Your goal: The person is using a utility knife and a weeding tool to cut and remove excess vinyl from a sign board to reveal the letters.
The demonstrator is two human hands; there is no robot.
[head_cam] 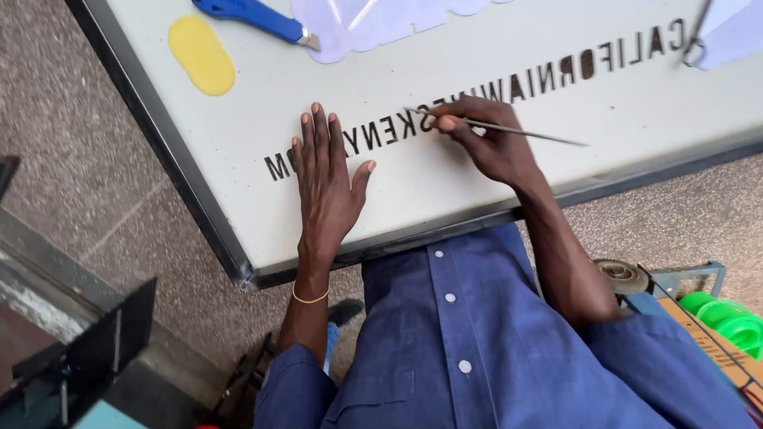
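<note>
Speckled grey stone flooring surrounds a white rectangular sign board with a dark metal frame (pixel 199 199), which fills the upper part of the head view. Across the board runs a row of dark cut-out letters (pixel 477 91).

Seen from the head camera, the left hand (pixel 324 179) lies flat on the board with its palm down and fingers stretched out close together, holding nothing; its fingertips cover the near-left end of the letter row. A thin gold bangle (pixel 308 299) circles that wrist, just off the board's near edge. The right hand (pixel 486 137) is closed in a pinch around a thin grey metal pointed tool (pixel 509 129), its tip resting on the letters midway along the row.

Beyond the left hand, toward the board's far edge, lie a yellow oval pad (pixel 201 54), a blue-handled utility knife (pixel 258 17) and a pale lilac sheet with scalloped edges (pixel 373 22). Below the board's near edge shows a blue buttoned shirt (pixel 469 334).
</note>
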